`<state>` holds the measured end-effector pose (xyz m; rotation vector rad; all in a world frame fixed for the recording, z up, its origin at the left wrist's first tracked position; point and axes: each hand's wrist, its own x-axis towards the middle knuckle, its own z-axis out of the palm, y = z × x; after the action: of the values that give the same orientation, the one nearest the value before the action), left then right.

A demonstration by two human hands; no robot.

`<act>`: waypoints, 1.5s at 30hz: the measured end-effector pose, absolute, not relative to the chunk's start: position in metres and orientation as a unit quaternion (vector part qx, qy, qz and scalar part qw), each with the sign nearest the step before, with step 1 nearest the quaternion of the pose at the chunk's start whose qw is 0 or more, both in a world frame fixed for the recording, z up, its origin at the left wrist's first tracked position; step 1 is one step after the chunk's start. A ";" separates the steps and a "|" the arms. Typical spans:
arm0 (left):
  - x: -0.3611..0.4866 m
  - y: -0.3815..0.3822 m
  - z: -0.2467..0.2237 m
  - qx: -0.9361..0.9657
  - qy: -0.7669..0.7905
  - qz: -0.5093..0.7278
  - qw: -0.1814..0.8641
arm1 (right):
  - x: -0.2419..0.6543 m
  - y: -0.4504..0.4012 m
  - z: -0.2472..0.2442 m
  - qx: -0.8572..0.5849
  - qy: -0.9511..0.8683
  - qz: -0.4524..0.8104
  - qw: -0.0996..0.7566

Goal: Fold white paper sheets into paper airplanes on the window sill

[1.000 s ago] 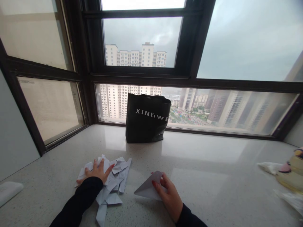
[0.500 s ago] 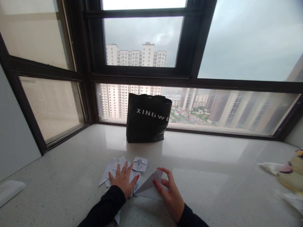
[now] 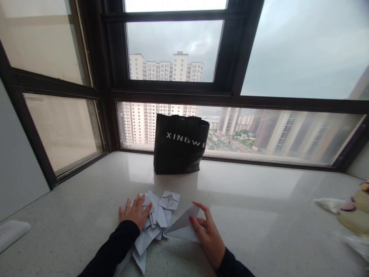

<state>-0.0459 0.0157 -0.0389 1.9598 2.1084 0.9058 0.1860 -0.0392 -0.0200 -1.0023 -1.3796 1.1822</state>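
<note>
A heap of folded white papers (image 3: pixel 157 215) lies on the pale speckled sill. My left hand (image 3: pixel 135 211) rests palm down on the heap's left side, fingers apart, covering some of the pieces. To the right, my right hand (image 3: pixel 208 234) grips a folded paper (image 3: pixel 184 227) between thumb and fingers. This paper has a pointed, triangular shape, and its left tip meets the edge of the heap. A few more pieces stick out near my left sleeve.
Behind the papers a black bag (image 3: pixel 181 146) with white lettering stands against the window. A white object (image 3: pixel 13 234) lies at the far left. On the right edge are a yellowish item (image 3: pixel 356 209) and some white plastic (image 3: pixel 330 204).
My left hand has slid left across the heap, uncovering papers in its middle. My right hand keeps hold of the folded paper, almost in the same place.
</note>
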 end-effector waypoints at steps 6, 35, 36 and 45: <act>-0.030 0.020 -0.042 0.711 0.573 0.387 0.131 | 0.187 -0.038 -0.024 -0.441 -0.583 0.455 0.509; -0.036 0.019 -0.020 0.497 0.564 0.534 0.387 | 0.189 -0.034 -0.032 -0.428 -0.611 0.430 0.508; -0.036 0.019 -0.020 0.495 0.563 0.535 0.390 | 0.189 -0.035 -0.030 -0.423 -0.609 0.431 0.514; -0.053 0.027 -0.016 0.572 0.535 0.529 0.328 | 0.187 -0.042 -0.015 -0.385 -0.573 0.470 0.549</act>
<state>-0.0534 0.0273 -0.0159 1.4971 1.4003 1.3844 0.1868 -0.0421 -0.0153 -0.9125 -1.3578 1.1133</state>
